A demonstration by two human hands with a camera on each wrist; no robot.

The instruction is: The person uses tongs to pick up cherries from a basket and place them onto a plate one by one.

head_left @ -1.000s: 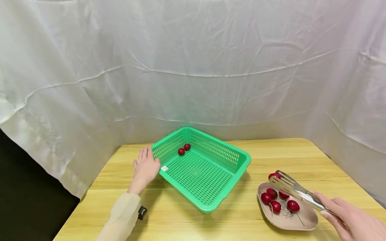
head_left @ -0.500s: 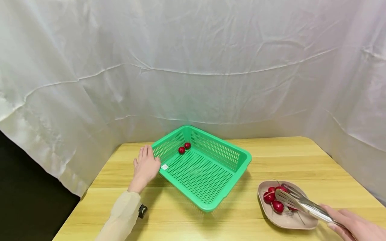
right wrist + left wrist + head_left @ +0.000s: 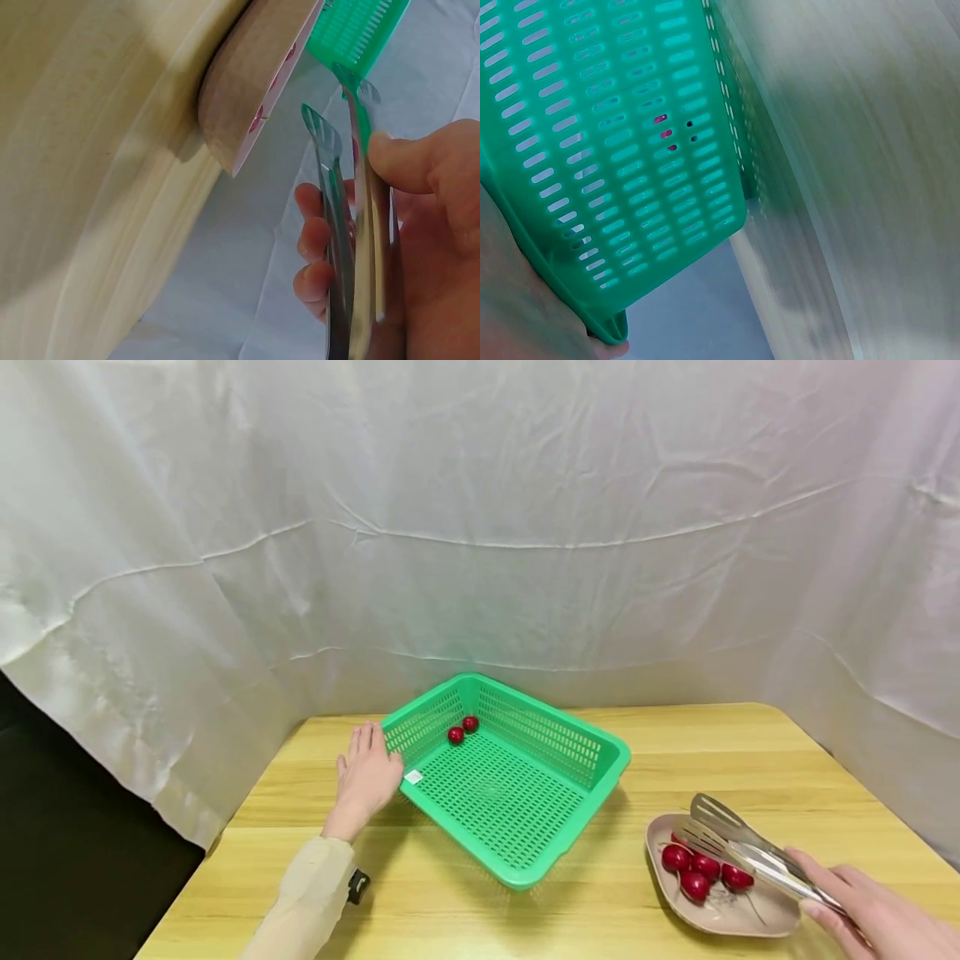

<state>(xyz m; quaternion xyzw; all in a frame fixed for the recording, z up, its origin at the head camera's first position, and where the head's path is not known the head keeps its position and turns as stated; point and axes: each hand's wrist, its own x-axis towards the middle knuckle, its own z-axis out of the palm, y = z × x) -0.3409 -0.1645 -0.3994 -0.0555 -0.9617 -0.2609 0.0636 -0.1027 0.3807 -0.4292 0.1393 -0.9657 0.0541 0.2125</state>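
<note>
My left hand (image 3: 367,781) grips the left rim of a green perforated basket (image 3: 517,860). Two cherries (image 3: 456,736) lie inside, by its far left corner; in the left wrist view, bits of red show through the slots. My right hand (image 3: 873,906) holds metal tongs (image 3: 780,868) over a pinkish plate (image 3: 720,920). The tongs' slotted ends are apart, and the right wrist view shows nothing between them. Several dark red cherries (image 3: 695,887), some with thin stems, sit on the plate, partly hidden behind the tongs.
Basket and plate stand on a light wooden table (image 3: 600,910), the plate to the right. White cloth (image 3: 480,527) hangs behind and at both sides. A dark area (image 3: 75,843) lies beyond the table's left side.
The tongs dipped into the plate's cherries, then rose, their ends now wider apart. A cherry near the plate's far rim is now down among the others. My left hand stays on the basket.
</note>
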